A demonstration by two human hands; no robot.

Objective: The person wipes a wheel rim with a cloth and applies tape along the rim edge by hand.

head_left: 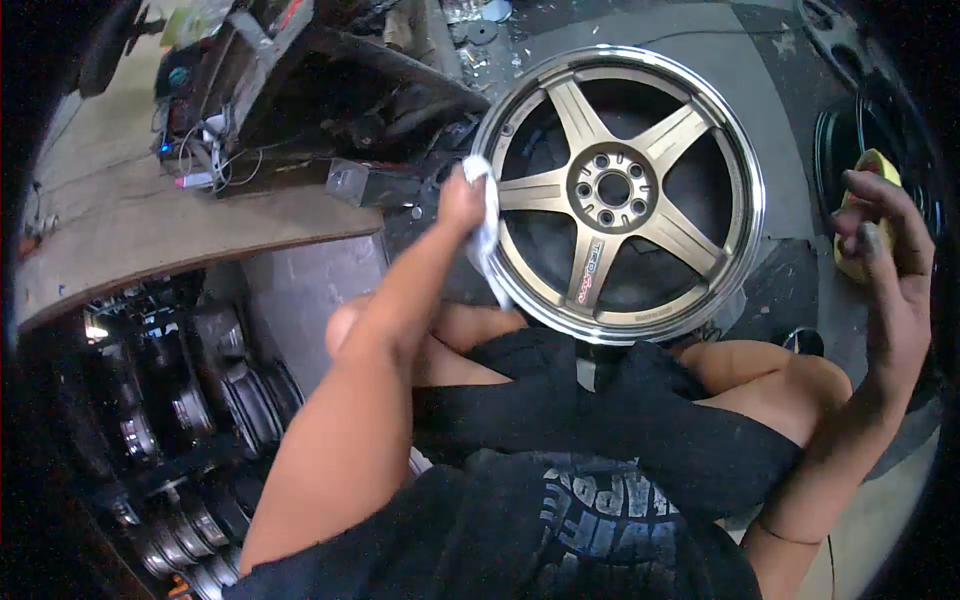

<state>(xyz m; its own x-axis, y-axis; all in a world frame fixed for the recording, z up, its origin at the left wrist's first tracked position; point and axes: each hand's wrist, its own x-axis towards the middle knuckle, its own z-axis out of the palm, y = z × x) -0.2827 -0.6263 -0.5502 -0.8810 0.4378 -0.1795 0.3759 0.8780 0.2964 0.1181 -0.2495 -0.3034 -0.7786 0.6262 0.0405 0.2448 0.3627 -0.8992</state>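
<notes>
A five-spoke bronze wheel with a polished silver rim (612, 188) lies face up in front of my knees. My left hand (463, 200) is closed on a white cloth (487, 235), which touches the rim's left edge and hangs down along it. Off to the right of the wheel, my right hand (885, 235) is raised with its fingers partly curled and apart. A yellow object (852, 262) shows just behind those fingers; they do not appear to grip it.
A wooden table (300, 222) with cables and small devices is at the upper left. Several wheels (250, 400) stand on a rack at the lower left. Dark rims (835, 150) lie at the right. A clear box (372, 186) sits near the table edge.
</notes>
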